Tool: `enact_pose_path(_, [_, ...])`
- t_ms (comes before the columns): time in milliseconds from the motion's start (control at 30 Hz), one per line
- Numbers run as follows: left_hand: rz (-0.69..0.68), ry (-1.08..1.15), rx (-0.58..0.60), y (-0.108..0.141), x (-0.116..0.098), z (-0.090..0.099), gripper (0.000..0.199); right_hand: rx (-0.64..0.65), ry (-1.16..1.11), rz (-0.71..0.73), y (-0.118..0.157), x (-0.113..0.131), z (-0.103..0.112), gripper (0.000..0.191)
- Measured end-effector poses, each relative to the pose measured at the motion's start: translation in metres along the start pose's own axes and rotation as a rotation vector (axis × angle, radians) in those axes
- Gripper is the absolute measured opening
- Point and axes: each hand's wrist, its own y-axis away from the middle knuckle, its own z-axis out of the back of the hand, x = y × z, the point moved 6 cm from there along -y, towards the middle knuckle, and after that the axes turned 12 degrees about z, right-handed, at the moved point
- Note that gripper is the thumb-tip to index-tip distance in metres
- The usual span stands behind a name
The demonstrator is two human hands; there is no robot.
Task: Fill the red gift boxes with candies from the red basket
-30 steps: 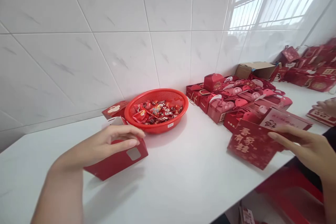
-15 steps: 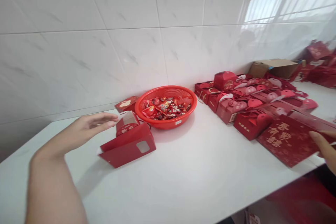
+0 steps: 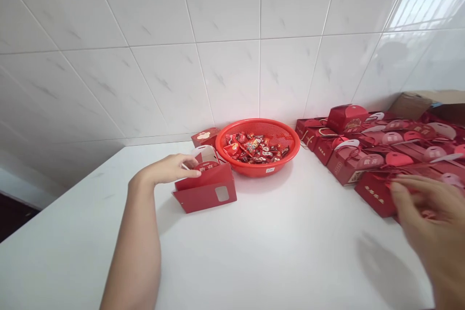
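My left hand (image 3: pixel 176 168) is at the left end of an open red gift box (image 3: pixel 205 196), thumb and fingers closed about a white-edged flap. The box has a pale oval cut-out in its near side, and a second red piece with gold characters and a white inner flap (image 3: pixel 206 151) shows behind it. My right hand (image 3: pixel 432 213) is above the near edge of the finished-looking boxes at the right, thumb and curled fingers apart. It partly covers a dark red box with gold characters (image 3: pixel 376 195) and hides what lies behind it.
An orange-red plastic basket (image 3: pixel 257 169) of red-wrapped sweets (image 3: pixel 257 147) stands near the tiled wall (image 3: pixel 232 77). Rows of red gift boxes (image 3: pixel 395 143) fill the right side. Behind them is a cardboard box (image 3: pixel 410 106). Another red box (image 3: pixel 204 136) sits left of the basket.
The view has turned left, so everything sits farther right. My left hand has come down onto the box flap. My right hand has let go of the flat-faced red box with gold characters.
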Motion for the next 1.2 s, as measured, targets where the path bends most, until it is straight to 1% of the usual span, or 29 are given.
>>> enact_pose_path(33, [0.049, -0.018, 0.019, -0.001, 0.004, -0.002, 0.046, 0.025, -0.064, 0.056, -0.002, 0.019, -0.016, 0.007])
enact_pose_path(100, [0.130, -0.041, 0.062, -0.003, 0.012, -0.006, 0.043, 0.086, -0.282, 0.173, 0.000, 0.056, -0.044, 0.005])
enact_pose_path(133, [0.147, -0.034, 0.078, -0.005, 0.014, -0.008, 0.039, 0.178, -0.379, 0.212, 0.003, 0.072, -0.060, 0.007])
enact_pose_path(200, [0.125, 0.016, 0.108, -0.007, 0.014, -0.013, 0.032, 0.378, -0.518, 0.294, 0.015, 0.101, -0.087, 0.011])
enact_pose_path(267, [0.049, 0.081, 0.159, -0.007, 0.007, -0.020, 0.030, 0.549, -0.583, 0.386, 0.029, 0.124, -0.109, 0.015])
enact_pose_path(333, [-0.042, 0.127, 0.231, -0.001, -0.006, -0.027, 0.031, 0.641, -0.600, 0.474, 0.038, 0.142, -0.124, 0.022])
enact_pose_path(433, [-0.212, 0.125, 0.290, 0.016, -0.034, -0.034, 0.025, 0.685, -0.612, 0.582, 0.038, 0.163, -0.136, 0.045])
enact_pose_path(533, [-0.416, 0.091, 0.277, 0.039, -0.065, -0.038, 0.013, 0.712, -0.639, 0.649, 0.028, 0.177, -0.138, 0.073])
enact_pose_path(600, [-0.511, 0.091, 0.279, 0.050, -0.082, -0.044, 0.004, 0.772, -0.646, 0.657, 0.021, 0.181, -0.139, 0.085])
enact_pose_path(633, [-0.538, 0.094, 0.282, 0.053, -0.088, -0.047, 0.001, 0.824, -0.648, 0.655, 0.019, 0.182, -0.140, 0.089])
enact_pose_path(667, [-0.556, 0.100, 0.283, 0.055, -0.094, -0.051, 0.004, 0.885, -0.646, 0.652, 0.018, 0.181, -0.141, 0.090])
enact_pose_path(700, [-0.570, 0.111, 0.280, 0.056, -0.098, -0.055, 0.006, 0.945, -0.638, 0.646, 0.017, 0.179, -0.142, 0.087])
enact_pose_path(767, [-0.592, 0.167, 0.254, 0.054, -0.106, -0.060, 0.007, 1.026, -0.608, 0.620, 0.015, 0.173, -0.144, 0.074])
enact_pose_path(833, [-0.592, 0.288, 0.238, 0.050, -0.111, -0.063, 0.003, 1.050, -0.563, 0.571, 0.011, 0.164, -0.146, 0.063])
enact_pose_path(867, [-0.583, 0.365, 0.242, 0.047, -0.112, -0.064, 0.006, 1.052, -0.542, 0.540, 0.009, 0.159, -0.147, 0.062])
enact_pose_path(967, [-0.575, 0.549, 0.276, 0.040, -0.113, -0.066, 0.024, 1.056, -0.525, 0.433, 0.006, 0.144, -0.151, 0.062])
enact_pose_path(1033, [-0.600, 0.528, 0.252, 0.040, -0.112, -0.064, 0.039, 1.031, -0.568, 0.329, 0.005, 0.134, -0.156, 0.059])
enact_pose_path(1100, [-0.593, 0.402, 0.161, 0.042, -0.109, -0.060, 0.058, 1.009, -0.626, 0.214, 0.008, 0.124, -0.161, 0.055])
enact_pose_path(1133, [-0.569, 0.326, 0.109, 0.043, -0.107, -0.058, 0.063, 1.011, -0.654, 0.165, 0.011, 0.120, -0.163, 0.052])
enact_pose_path(1167, [-0.539, 0.263, 0.067, 0.043, -0.104, -0.055, 0.061, 1.018, -0.683, 0.126, 0.014, 0.117, -0.166, 0.050])
enact_pose_path(1200, [-0.514, 0.221, 0.044, 0.044, -0.102, -0.053, 0.054, 1.029, -0.713, 0.099, 0.018, 0.115, -0.169, 0.048])
